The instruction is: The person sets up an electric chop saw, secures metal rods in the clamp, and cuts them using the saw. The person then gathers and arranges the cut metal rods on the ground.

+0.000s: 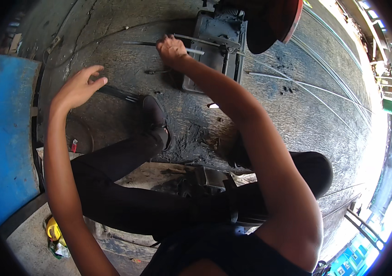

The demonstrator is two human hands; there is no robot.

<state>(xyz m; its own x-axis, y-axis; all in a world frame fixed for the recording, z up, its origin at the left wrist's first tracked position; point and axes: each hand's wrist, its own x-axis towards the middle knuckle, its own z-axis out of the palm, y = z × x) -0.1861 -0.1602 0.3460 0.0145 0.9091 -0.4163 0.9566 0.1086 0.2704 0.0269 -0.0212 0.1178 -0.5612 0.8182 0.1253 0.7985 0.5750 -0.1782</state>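
My right hand (172, 49) is closed around a thin metal bar (196, 51), whose ends stick out on both sides of the fist. Beneath that bar's right end lies the grey metal base (205, 64) of a cut-off saw. A clamp (229, 48) with a rod-like handle (198, 40) is fixed on the base, the handle reaching close to my knuckles. The saw's dark, red-edged round guard (274, 23) rises to the right. My left hand (79, 87) hovers with fingers apart beside several dark metal bars (118, 92) on the floor, near my left shoe (153, 112).
Long thin metal rods (315, 87) cross the worn floor at right. A blue panel (7, 138) stands at far left. A red lighter-like object (74, 146) lies near my left forearm, a yellow item (53, 229) at lower left. A dark cable (108, 37) curves behind my hands.
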